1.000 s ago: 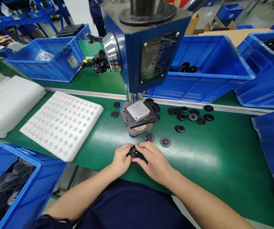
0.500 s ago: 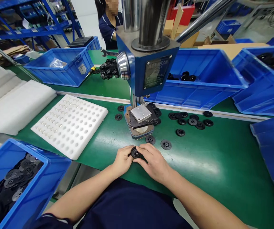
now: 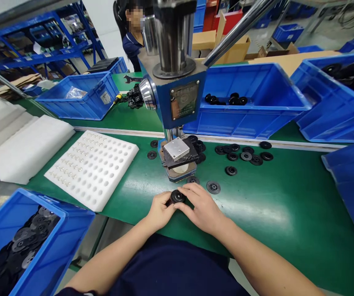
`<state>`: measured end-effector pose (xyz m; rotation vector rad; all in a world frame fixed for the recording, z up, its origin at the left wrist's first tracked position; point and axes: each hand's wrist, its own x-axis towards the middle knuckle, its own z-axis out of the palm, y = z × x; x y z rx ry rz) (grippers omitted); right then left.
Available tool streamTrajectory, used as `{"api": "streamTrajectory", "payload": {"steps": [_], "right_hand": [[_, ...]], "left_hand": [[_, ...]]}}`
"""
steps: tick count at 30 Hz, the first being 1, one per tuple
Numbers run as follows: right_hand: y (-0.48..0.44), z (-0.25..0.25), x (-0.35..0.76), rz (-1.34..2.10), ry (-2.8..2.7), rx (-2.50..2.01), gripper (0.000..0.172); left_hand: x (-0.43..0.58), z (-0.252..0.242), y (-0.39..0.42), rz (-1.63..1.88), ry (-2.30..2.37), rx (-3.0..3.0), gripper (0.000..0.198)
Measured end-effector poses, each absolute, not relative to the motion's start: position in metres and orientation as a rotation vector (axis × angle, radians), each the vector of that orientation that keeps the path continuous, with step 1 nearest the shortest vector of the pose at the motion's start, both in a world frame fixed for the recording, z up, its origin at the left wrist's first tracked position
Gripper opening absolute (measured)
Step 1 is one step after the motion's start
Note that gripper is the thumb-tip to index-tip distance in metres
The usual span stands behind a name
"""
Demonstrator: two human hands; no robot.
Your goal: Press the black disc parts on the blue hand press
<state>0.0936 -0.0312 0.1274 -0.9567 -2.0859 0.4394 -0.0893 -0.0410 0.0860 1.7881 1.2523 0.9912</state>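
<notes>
A round black wheel-like part (image 3: 178, 196) is held between my two hands, near the front edge of the green table (image 3: 257, 205). The fingers of my left hand (image 3: 160, 210) pinch it from the left. My right hand (image 3: 202, 207) grips its right side with thumb and fingertips. Just beyond my hands stands the blue hand press (image 3: 172, 98), with a metal block (image 3: 176, 149) on a black toothed plate at its base. A flat black disc (image 3: 213, 187) lies right of the press base, and several black discs and wheels (image 3: 246, 156) are farther right.
A white foam tray (image 3: 103, 176) with small pieces in some holes lies left. Blue bins (image 3: 257, 123) stand behind, at right and at lower left. A screwdriver (image 3: 115, 100) rests by the back left bin. A person (image 3: 132, 45) is beyond the press.
The camera view has shifted slightly, so the press appears farther left. The black part is tilted differently between my hands, its broad face showing more. Both hands still hold it.
</notes>
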Motion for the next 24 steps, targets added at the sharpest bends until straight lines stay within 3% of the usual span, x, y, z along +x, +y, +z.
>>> {"api": "streamTrajectory", "payload": {"steps": [8,14,24], "right_hand": [[-0.006,0.112,0.111,0.574,-1.841,-1.165,0.035],[0.001,0.099,0.113,0.514,-2.073,-1.306,0.023],[0.016,0.100,0.132,0.267,-1.944,-1.620,0.009]], "left_hand": [[-0.090,0.087,-0.042,0.951,1.209,1.503,0.031],[-0.119,0.106,-0.039,0.838,1.205,1.487,0.017],[-0.127,0.247,0.002,1.216,1.383,1.564,0.033]]}}
